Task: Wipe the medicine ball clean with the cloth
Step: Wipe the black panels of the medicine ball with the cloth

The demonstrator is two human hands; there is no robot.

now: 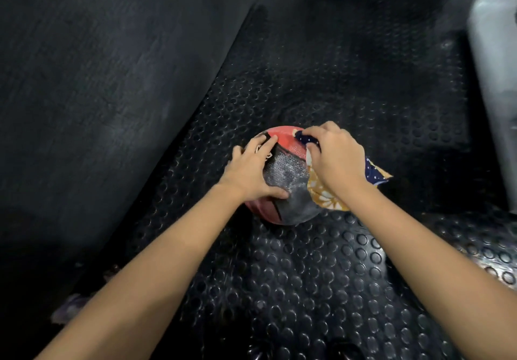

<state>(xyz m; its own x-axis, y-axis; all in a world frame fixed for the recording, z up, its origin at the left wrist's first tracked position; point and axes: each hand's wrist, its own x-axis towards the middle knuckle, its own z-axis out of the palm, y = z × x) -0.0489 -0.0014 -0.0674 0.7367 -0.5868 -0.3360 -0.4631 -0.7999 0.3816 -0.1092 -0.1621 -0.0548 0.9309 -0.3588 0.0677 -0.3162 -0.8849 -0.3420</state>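
A person is wiping a medicine ball (282, 183) resting on studded rubber floor matting (321, 261), left hand (251, 169) spread open steadying it, right hand (333, 155) fingers bunching a patterned cloth (327, 194) against its upper right; the dusty grey panel suggests wiping is still unfinished.

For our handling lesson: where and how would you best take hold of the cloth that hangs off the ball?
Pinch the loose corner of the cloth from the right: it juts free over the studded floor mat, clear of the medicine ball and the right hand.
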